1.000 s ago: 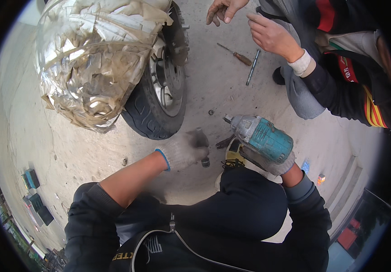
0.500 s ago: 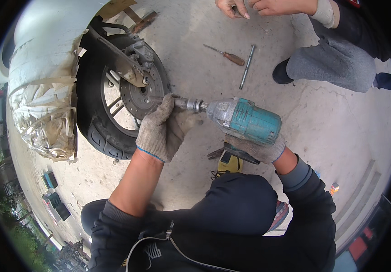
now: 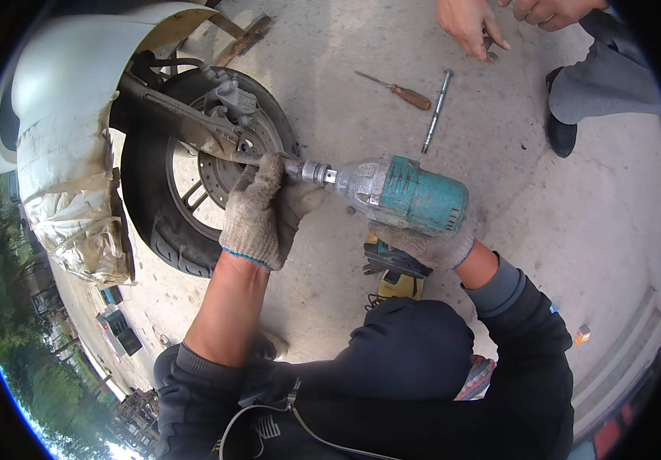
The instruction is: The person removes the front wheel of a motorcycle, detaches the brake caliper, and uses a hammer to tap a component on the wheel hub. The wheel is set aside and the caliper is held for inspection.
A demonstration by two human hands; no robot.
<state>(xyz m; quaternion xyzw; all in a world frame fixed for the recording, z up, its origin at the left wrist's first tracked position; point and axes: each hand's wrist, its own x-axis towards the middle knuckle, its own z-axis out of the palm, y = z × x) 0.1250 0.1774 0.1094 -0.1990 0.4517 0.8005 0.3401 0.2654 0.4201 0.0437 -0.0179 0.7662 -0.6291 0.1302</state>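
In my gloved right hand (image 3: 430, 244) is the handle of a teal and grey cordless impact wrench (image 3: 422, 195), lying level with its nose to the left. A metal socket (image 3: 315, 172) sits on its square drive. My gloved left hand (image 3: 257, 207) closes round the slim metal shaft that runs on from the socket, thumb on top and palm partly showing. The shaft's tip is at the hub of the scooter wheel (image 3: 135, 192), beside the brake disc (image 3: 211, 176) and swingarm (image 3: 185, 126); whether it touches is hard to tell.
A screwdriver (image 3: 411, 97) and a long bolt (image 3: 437, 111) lie on the concrete floor. At the upper right are another person's hands (image 3: 472, 27) and shoe (image 3: 562, 130). Pale taped bodywork (image 3: 70, 169) flanks the wheel. Below the wrench sits a yellow tool (image 3: 401, 286).
The shaft's tip now reaches the hub area as the view has shifted. The other person's hands and leg appear farther right. Both my hands keep their hold.
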